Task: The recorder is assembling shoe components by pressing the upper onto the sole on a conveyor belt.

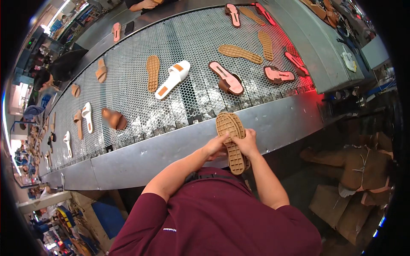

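Note:
Both my hands hold a pair of tan shoe soles (230,128), stacked with the gridded tread of the upper one facing me. My left hand (216,146) grips their left edge, thumb on the tread. My right hand (246,143) closes on the right edge, its thumb also pressed on the tread. The soles are in front of my body, by the conveyor's metal edge (179,155). On the mesh belt beyond lie a white sandal (173,79), a loose tan sole (153,73) and a brown sandal with a pink insole (226,78).
More soles (240,53) and pink-lined sandals (279,74) lie on the mesh belt (196,42), near a red-lit machine housing (318,55) on the right. Brown sacks (363,166) stand at the lower right. Across the belt, a person's hand (148,4) shows.

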Available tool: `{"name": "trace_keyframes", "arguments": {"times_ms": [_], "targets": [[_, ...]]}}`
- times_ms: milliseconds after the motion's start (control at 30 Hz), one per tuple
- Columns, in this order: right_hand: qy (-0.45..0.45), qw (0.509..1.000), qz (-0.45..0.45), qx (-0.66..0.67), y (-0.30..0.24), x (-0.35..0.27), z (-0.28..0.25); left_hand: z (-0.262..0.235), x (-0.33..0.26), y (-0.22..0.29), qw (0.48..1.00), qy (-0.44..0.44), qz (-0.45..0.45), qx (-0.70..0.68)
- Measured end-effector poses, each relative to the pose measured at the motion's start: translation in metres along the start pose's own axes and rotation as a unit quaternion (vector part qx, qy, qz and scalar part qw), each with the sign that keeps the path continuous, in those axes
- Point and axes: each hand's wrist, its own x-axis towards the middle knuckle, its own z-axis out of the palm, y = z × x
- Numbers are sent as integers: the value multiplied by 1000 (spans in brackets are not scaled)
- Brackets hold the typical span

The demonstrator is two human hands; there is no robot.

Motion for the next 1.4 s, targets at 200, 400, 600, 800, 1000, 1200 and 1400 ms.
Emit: {"name": "trace_keyframes", "arguments": {"times_ms": [200, 400, 600, 800, 1000, 1200, 1400], "targets": [[1, 984, -38, 175, 34, 22, -4, 19, 19, 2, 996, -77, 22, -27], [-89, 939, 48, 328, 44, 55, -84, 43, 28, 34, 981, -47, -22, 188], [120, 971, -106, -176, 63, 90, -151, -30, 51, 51, 975, 168, 90, 113], [93, 987, -126, 45, -30, 149, -132, -77, 82, 126, 925, 302, 200, 117], [52, 991, -30, 120, -50, 265, -82, -46, 124, 202, 933, 280, 141, 176], [-109, 959, 88, 246, -80, 279, -59, -60, 176, 210, 955, 206, 102, 187], [-218, 916, 83, 326, -61, 263, -78, -41, 140, 210, 968, 159, 149, 128]]}}
